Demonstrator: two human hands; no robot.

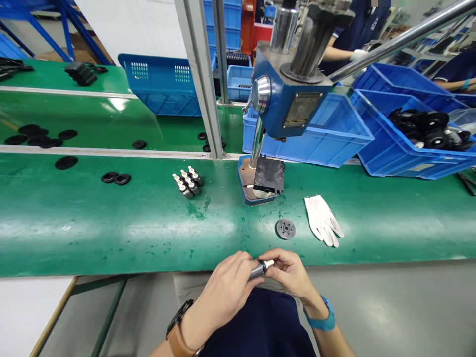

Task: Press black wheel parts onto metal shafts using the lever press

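Observation:
In front of my body, just off the table's near edge, my left hand (230, 280) is wrapped round a dark grey cylindrical part (257, 270) with a white tip. The fingers of my right hand (292, 275) pinch at the white tip end, which points right. Several similar dark parts with white tops (188, 182) stand grouped on the green table (148, 228). A round dark disc with holes (285, 229) lies beyond my right hand, and a white glove (323, 220) is to the right of it.
A blue arbor press (293, 106) stands ahead, a black block (269, 174) on its base. Blue bins (316, 148) line the back right; one holds black parts (435, 130). Black rings (116, 178) and discs (66, 162) lie left. A metal post (201, 74) rises behind. Co-workers' arms (342, 53) show beyond.

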